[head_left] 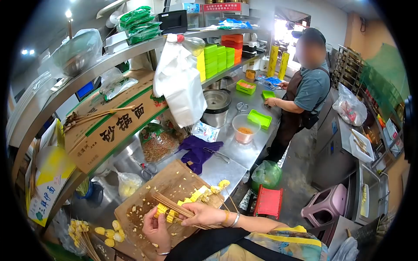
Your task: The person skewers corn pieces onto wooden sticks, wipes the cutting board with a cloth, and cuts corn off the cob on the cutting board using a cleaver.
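Observation:
My left hand (pixel 156 228) is closed, its fingertips pinching a yellow corn piece (pixel 161 209). A bundle of wooden skewers (pixel 174 203) is gripped in my right hand (pixel 203 214), the sticks slanting across toward the left hand. Another corn piece (pixel 172 215) sits between the two hands, against the skewers; whether a stick passes through it is hidden. Under both hands lies a wooden cutting board (pixel 139 203) strewn with corn crumbs. Beyond the right hand, cut corn pieces (pixel 201 192) stretch along the board. Skewered corn (pixel 79 228) rests at the lower left.
A purple cloth (pixel 196 152), tongs (pixel 217 154) and a clear tub (pixel 246 128) occupy the steel counter. A cardboard box (pixel 115 126) fills the left shelf. Another person (pixel 309 78) stands at the counter's far end, near green trays (pixel 260 118). A red stool (pixel 268 202) is on the floor.

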A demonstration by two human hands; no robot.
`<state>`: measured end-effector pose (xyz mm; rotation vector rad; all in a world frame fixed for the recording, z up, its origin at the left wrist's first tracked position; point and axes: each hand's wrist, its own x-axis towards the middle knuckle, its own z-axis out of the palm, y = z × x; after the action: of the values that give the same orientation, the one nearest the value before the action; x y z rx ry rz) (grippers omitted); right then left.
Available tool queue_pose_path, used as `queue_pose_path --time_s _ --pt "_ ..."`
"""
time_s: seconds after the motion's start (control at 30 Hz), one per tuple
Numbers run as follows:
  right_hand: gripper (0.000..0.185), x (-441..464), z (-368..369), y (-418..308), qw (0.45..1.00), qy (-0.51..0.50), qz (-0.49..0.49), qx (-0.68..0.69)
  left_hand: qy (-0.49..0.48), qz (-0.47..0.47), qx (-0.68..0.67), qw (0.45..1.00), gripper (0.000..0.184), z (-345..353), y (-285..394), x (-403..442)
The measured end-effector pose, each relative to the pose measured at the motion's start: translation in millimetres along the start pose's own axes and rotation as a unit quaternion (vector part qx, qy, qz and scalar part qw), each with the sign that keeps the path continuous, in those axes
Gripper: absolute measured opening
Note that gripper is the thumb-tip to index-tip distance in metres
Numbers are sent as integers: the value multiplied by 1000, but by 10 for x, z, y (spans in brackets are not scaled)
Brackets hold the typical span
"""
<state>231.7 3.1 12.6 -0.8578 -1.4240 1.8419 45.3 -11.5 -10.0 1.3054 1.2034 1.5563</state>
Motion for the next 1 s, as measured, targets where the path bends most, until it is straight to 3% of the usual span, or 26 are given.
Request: queue_pose_path --time_s 0.5,0.57,0.63,0.67,0.73,0.8,0.87,0.9,0.93,1.0 --pt "24 58 -223 198 998 7 4 55 -47 -41 15 998 26 196 111 4" --pt "25 -5 -193 185 999 2 9 40 -67 -41 124 989 27 182 73 72" --pt "28 104 -264 375 1000 16 -13 -2 -74 31 160 984 27 100 -252 89" --pt "21 166 -250 433 998 32 -47 -13 -81 48 174 980 25 121 -291 124" --pt "25 210 -259 479 993 40 -99 -48 -99 -49 287 952 38 226 190 70" --pt "27 245 -276 498 993 44 -102 -46 -88 -55 277 955 38 236 244 41" --pt "29 196 -283 535 994 54 -94 -32 -78 -63 168 981 34 274 349 -13" --pt "30 145 -337 419 998 46 -42 -7 -35 14 159 987 33 266 205 -33" --pt "31 94 -397 321 999 38 9 16 -36 11 160 986 33 223 182 -39" --pt "26 46 -470 308 998 45 22 41 -20 76 234 969 29 57 169 -8"
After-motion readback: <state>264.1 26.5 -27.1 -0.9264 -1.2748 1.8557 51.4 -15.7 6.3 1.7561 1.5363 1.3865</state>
